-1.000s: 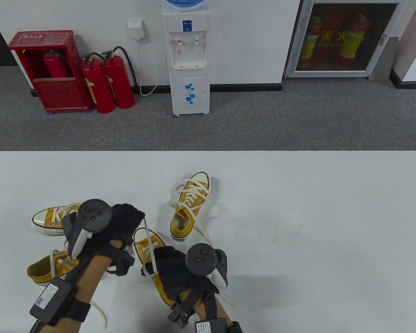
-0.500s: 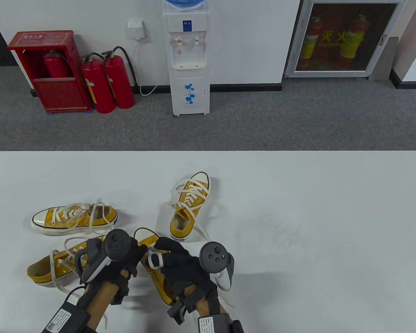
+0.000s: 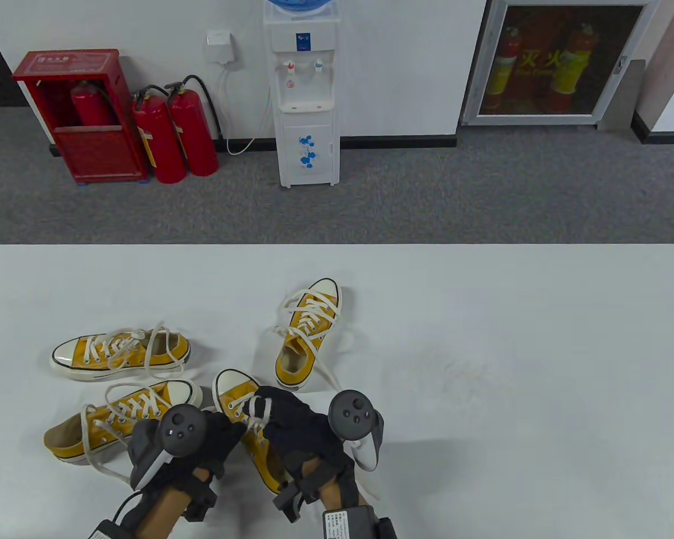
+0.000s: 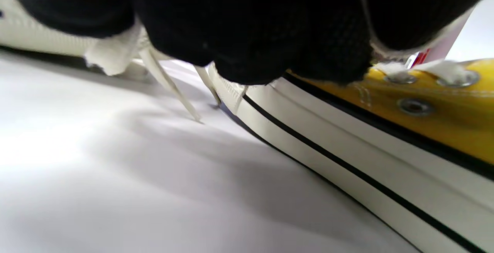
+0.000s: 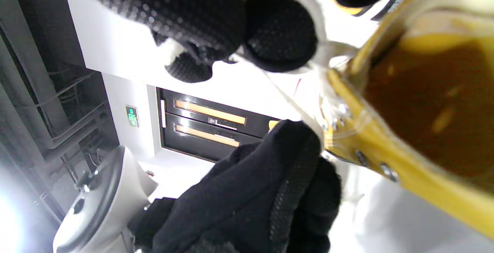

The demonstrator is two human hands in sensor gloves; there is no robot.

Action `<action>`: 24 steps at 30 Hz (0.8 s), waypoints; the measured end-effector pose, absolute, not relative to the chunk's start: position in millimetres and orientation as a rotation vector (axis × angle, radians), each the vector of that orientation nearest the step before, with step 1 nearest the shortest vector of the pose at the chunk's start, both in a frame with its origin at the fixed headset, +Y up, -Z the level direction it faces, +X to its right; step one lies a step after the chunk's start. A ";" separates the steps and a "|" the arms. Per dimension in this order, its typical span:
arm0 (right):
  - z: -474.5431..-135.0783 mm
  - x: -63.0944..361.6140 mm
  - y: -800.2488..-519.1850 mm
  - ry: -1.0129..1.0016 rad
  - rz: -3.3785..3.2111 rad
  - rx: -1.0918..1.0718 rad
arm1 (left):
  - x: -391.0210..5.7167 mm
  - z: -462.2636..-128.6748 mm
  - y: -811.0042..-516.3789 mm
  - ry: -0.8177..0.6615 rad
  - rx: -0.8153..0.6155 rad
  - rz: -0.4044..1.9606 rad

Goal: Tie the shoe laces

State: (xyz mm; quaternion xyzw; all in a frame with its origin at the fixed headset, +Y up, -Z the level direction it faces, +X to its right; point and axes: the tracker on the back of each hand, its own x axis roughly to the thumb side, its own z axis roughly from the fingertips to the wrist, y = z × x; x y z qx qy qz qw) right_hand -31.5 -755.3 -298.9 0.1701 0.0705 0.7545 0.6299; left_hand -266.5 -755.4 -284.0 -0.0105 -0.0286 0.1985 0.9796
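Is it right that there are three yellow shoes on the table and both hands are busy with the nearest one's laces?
Not quite: the table view shows four yellow shoes, not three. Both hands, left hand and right hand, are indeed at the nearest shoe and its laces.

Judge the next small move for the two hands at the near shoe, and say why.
Probably draw the lace snug: right hand pulling one way, left hand the other. Both hands meet over the near shoe, a white strand lies across the right fingers, and no finished bow shows on that shoe. How the left fingers hold the lace cannot be told.
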 end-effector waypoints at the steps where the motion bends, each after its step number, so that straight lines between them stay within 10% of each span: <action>1: -298.9 -31.1 -755.4 0.160 1.728 0.382 | -266.7 -284.5 -756.7 -0.059 -0.032 0.405; 24: -298.3 -4.6 -752.0 -0.003 1.977 0.206 | -267.1 -280.8 -762.8 -0.081 -0.033 0.434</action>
